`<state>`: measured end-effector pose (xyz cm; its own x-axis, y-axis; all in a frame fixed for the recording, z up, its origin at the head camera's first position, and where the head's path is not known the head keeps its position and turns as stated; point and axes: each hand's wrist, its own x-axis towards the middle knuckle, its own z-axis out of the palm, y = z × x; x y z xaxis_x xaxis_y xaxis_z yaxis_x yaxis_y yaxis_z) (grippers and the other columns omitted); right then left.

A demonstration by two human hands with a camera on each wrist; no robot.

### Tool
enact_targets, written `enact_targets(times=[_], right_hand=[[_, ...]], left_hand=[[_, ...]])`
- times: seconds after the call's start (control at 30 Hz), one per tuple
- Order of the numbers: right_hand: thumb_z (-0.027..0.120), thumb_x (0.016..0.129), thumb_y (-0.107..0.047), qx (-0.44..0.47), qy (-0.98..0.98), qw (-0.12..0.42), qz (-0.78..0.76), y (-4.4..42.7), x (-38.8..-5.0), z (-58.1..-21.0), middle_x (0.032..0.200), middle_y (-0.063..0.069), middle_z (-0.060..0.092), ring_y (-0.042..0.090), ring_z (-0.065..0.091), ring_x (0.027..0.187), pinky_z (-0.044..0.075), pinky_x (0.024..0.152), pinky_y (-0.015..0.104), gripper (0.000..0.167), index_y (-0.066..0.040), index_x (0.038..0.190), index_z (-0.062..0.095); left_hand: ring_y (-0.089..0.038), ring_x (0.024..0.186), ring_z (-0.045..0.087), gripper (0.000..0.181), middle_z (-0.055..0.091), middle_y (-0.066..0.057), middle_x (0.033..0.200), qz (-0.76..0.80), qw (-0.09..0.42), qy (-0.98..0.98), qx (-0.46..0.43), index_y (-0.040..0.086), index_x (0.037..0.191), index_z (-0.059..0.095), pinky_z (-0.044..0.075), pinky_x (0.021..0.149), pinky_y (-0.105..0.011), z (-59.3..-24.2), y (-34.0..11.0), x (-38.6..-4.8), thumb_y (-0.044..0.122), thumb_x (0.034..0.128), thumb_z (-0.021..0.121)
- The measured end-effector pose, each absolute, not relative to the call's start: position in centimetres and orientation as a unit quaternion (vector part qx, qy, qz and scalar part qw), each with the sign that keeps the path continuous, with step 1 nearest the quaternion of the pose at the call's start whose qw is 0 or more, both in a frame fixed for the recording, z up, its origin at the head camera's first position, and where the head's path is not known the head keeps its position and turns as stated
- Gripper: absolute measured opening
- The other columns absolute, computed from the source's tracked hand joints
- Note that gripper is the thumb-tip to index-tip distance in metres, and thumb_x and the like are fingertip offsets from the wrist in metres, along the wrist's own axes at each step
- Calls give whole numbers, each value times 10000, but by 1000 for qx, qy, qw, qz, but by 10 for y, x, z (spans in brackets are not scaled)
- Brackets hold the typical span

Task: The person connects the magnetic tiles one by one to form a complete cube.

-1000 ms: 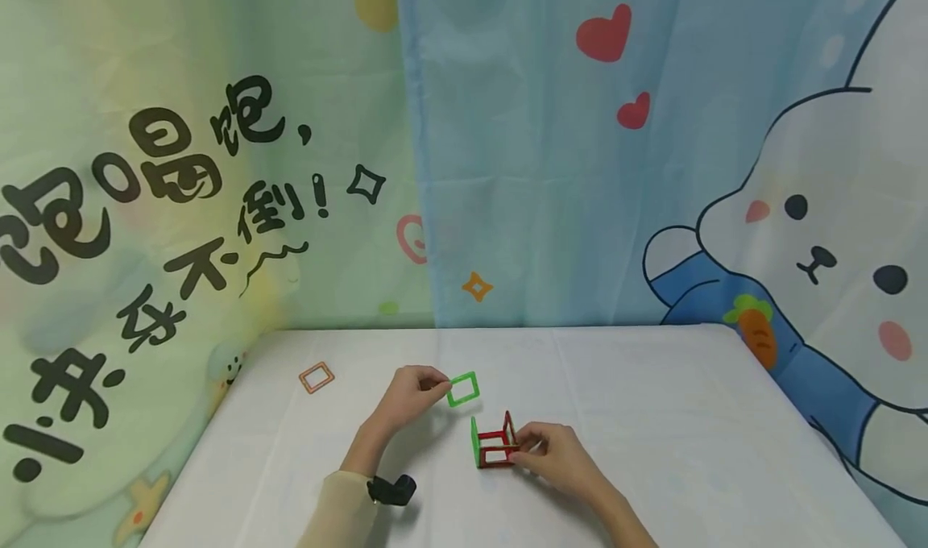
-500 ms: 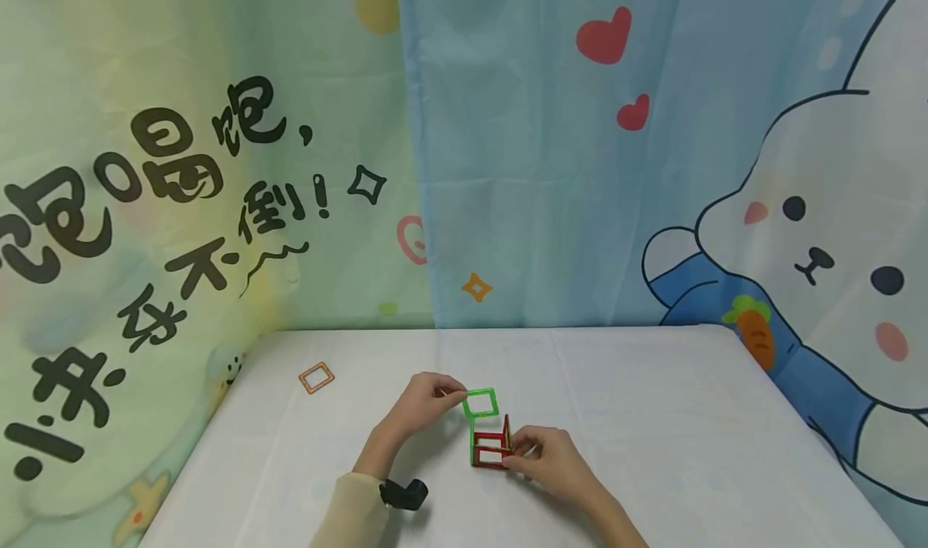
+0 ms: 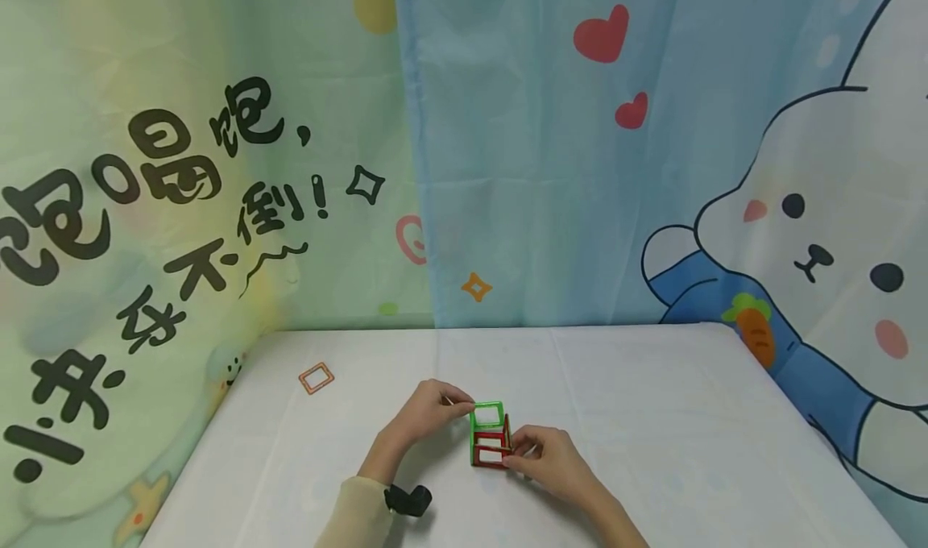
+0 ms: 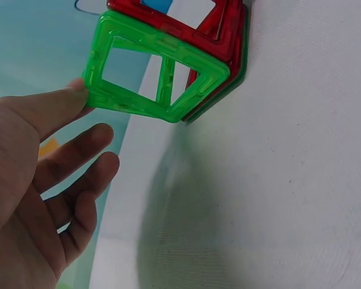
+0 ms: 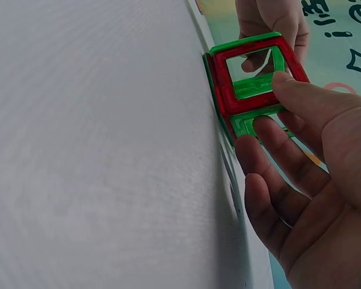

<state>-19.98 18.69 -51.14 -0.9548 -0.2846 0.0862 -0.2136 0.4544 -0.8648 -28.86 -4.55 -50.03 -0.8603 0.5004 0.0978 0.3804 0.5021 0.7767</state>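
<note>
My left hand [image 3: 431, 409] pinches a green square magnetic tile [image 4: 159, 42] at one corner between thumb and index finger. The other fingers hang loosely curled in the left wrist view. The tile lies across the top of a small box of red and green magnetic tiles [image 3: 490, 465] standing on the table. On the box's right side, my right hand [image 3: 551, 455] grips a red square tile [image 5: 249, 106], its thumb on the outer side in the right wrist view. Whether the top tile touches every wall cannot be made out.
An orange square tile [image 3: 304, 385] lies flat on the white table [image 3: 652, 403], at the far left. A black wrist camera [image 3: 408, 500] sticks out from the left wrist. Behind the table hangs a printed curtain [image 3: 536, 209].
My left hand has carried the green tile right and toward me, from beyond the box to its top. My right hand and the box have shifted slightly left.
</note>
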Motion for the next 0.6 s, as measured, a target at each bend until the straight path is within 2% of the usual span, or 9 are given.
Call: enact_targets(times=[0.27, 0.6], right_hand=[[782, 828, -172, -149, 853, 34, -499, 187, -200, -511, 786, -1, 650, 119, 568, 556, 485, 505, 268, 183, -49, 923, 685], [780, 831, -188, -150, 857, 29, -492, 188, -200, -513, 791, -7, 656, 111, 573, 563, 475, 507, 260, 190, -55, 932, 688]], left_hand=[[-44, 730, 578, 165, 702, 97, 885, 412, 79, 869, 263, 129, 987, 777, 475, 623, -255, -498, -44, -287, 246, 926, 679], [-35, 859, 610, 176, 711, 73, 960, 353, 59, 890, 282, 145, 1016, 771, 491, 708, -251, -492, -44, -283, 249, 946, 648]])
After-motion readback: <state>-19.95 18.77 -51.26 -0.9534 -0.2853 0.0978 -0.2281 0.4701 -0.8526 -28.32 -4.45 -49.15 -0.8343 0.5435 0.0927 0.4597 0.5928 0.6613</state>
